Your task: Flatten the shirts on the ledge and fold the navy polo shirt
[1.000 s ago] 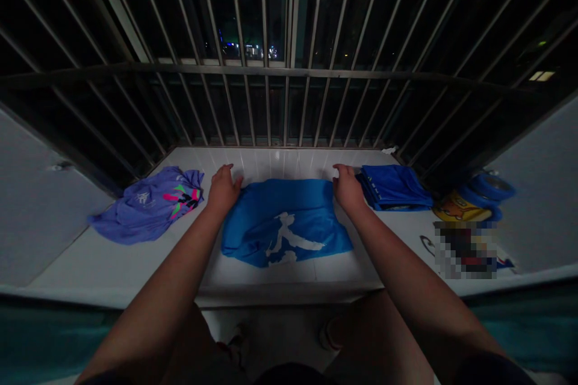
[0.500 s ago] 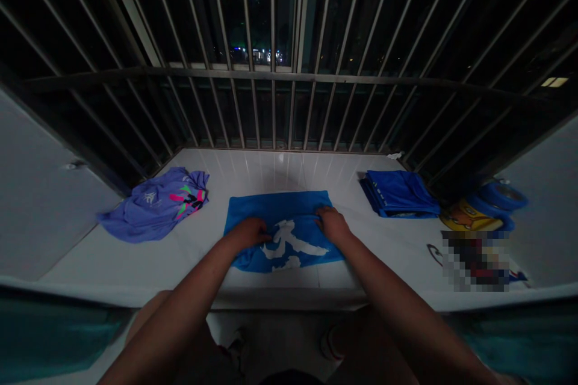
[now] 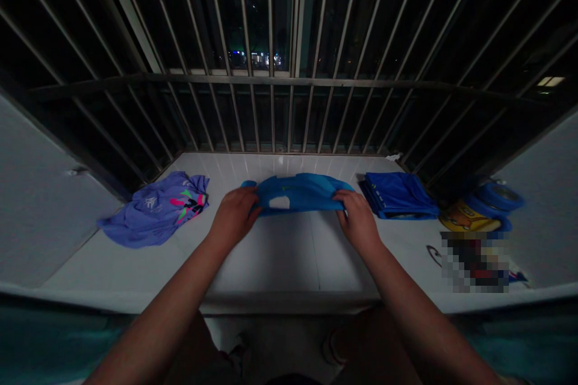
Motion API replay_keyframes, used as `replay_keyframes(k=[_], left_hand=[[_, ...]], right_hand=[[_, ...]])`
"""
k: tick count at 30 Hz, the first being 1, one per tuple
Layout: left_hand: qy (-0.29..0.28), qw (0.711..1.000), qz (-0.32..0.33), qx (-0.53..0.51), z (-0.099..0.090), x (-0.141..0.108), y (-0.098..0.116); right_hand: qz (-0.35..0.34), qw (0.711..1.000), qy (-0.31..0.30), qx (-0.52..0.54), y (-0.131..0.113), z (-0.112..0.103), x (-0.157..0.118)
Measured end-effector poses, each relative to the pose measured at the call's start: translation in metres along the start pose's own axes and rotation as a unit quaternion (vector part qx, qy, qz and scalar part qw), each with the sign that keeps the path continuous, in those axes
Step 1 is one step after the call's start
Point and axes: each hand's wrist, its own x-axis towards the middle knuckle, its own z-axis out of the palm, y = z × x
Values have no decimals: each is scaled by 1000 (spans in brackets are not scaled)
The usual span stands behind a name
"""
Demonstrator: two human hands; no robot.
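A bright blue shirt (image 3: pixel 304 189) with a white print is stretched between my hands above the white ledge, gathered into a narrow, bowed strip. My left hand (image 3: pixel 237 210) pinches its left end, and my right hand (image 3: pixel 356 213) grips the right end. Part of the white print shows near the left hand; the rest is turned out of sight. To the left lies a rumpled purple shirt (image 3: pixel 158 207) with pink and green marks. Folded dark blue clothing (image 3: pixel 397 192) rests in a stack just right of my right hand.
Metal bars (image 3: pixel 289 81) rise behind the white ledge (image 3: pixel 289 258), with a dark window beyond. On the right stand a blue and yellow container (image 3: pixel 469 213) and a pixelated item (image 3: pixel 476 261). Side walls close off both ends.
The blue shirt lay flat on the ledge; now it is lifted and drawn away from me, its near side raised. Both hands have moved forward and closed on its ends.
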Motion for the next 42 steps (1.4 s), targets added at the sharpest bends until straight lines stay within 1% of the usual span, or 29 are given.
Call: replay_keyframes(k=[2, 3, 4, 5, 6, 8, 10, 11, 13, 15, 17, 19, 21, 22, 24, 26, 27, 28, 30, 31, 32, 33, 34, 35, 36, 38, 39, 40, 42], left_hand=[[-93, 996, -7, 6, 10, -55, 15], [-142, 990, -23, 5, 18, -82, 22], [-177, 983, -41, -4, 27, -105, 26], [-193, 979, -60, -18, 35, -125, 29], [-194, 977, -81, -33, 43, -139, 30], [-158, 978, -118, -65, 55, -153, 28], [-116, 978, -155, -83, 64, -150, 24], [-107, 975, -173, -86, 68, -144, 23], [-113, 969, -201, -84, 77, -128, 21], [-134, 964, -219, -75, 86, -110, 22], [-159, 960, -219, -66, 93, -94, 22], [-189, 959, -198, -68, 96, -82, 22], [-209, 959, -172, -79, 93, -75, 22], [-208, 961, -162, -85, 89, -74, 23], [-167, 970, -143, -109, 75, -82, 26], [-121, 973, -115, -157, 54, -100, 32], [-124, 969, -102, -188, 43, -112, 35], [-154, 959, -94, -218, 33, -125, 39], [-266, 922, -100, -261, 15, -149, 46], [-319, 901, -111, -274, 9, -157, 49], [-354, 883, -124, -281, 7, -161, 51], [-362, 876, -139, -285, 8, -161, 52], [-345, 881, -153, -286, 12, -158, 52], [-312, 893, -161, -282, 20, -150, 52], [-273, 908, -162, -274, 29, -140, 51], [-205, 938, -140, -242, 52, -117, 47], [-191, 949, -124, -219, 63, -105, 44], [-189, 957, -111, -192, 74, -94, 40], [-201, 965, -117, -122, 89, -80, 32]], right_hand=[[7, 997, -68, 19, -8, -1, -53], [11, 994, -108, 35, -12, 1, -78], [15, 988, -142, 51, -16, 5, -102], [29, 983, -170, 66, -19, 9, -121], [46, 978, -190, 78, -22, 13, -136], [89, 972, -199, 83, -27, 20, -149], [118, 972, -190, 70, -31, 28, -144], [125, 973, -187, 58, -33, 32, -136], [134, 970, -199, 33, -37, 44, -116], [155, 961, -231, 2, -41, 58, -95], [189, 944, -270, -29, -46, 72, -77], [210, 928, -303, -41, -50, 83, -64], [213, 925, -314, -27, -53, 86, -57], [208, 930, -302, -7, -55, 84, -57], [188, 949, -248, 54, -58, 69, -65], [159, 958, -199, 134, -61, 41, -81], [145, 954, -199, 170, -62, 25, -91], [133, 944, -223, 201, -63, 7, -102], [120, 909, -317, 241, -66, -25, -120], [123, 893, -356, 245, -67, -35, -126], [134, 885, -378, 236, -68, -42, -130], [152, 887, -380, 214, -70, -43, -132], [174, 896, -367, 179, -73, -38, -132], [195, 906, -350, 133, -76, -29, -131], [211, 913, -338, 83, -80, -17, -130], [231, 913, -335, -9, -88, 14, -131], [235, 910, -338, -44, -92, 29, -133], [239, 908, -336, -69, -95, 42, -137], [245, 912, -315, -97, -97, 63, -148]])
